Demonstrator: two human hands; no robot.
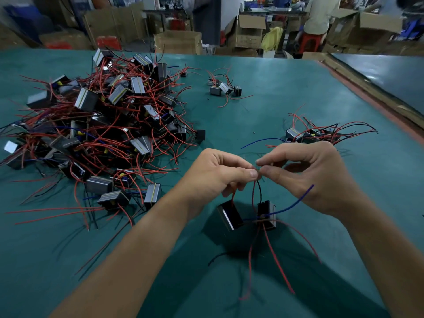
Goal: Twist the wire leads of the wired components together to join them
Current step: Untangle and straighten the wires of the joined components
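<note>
Two small black wired components hang below my hands, one on the left [230, 216] and one on the right [266, 214], above the green table [275, 99]. Red, black and blue leads trail from them. My left hand [216, 174] and my right hand [305, 173] meet fingertip to fingertip. Each pinches the upper ends of a red and a black lead [257, 187] at the point where they join. A blue lead [296, 203] crosses under my right palm.
A large heap of the same components with red leads [98, 125] covers the table's left side. A small group [223, 87] lies at the far middle, another [321, 133] just beyond my right hand. Cardboard boxes and a seated person are behind the table.
</note>
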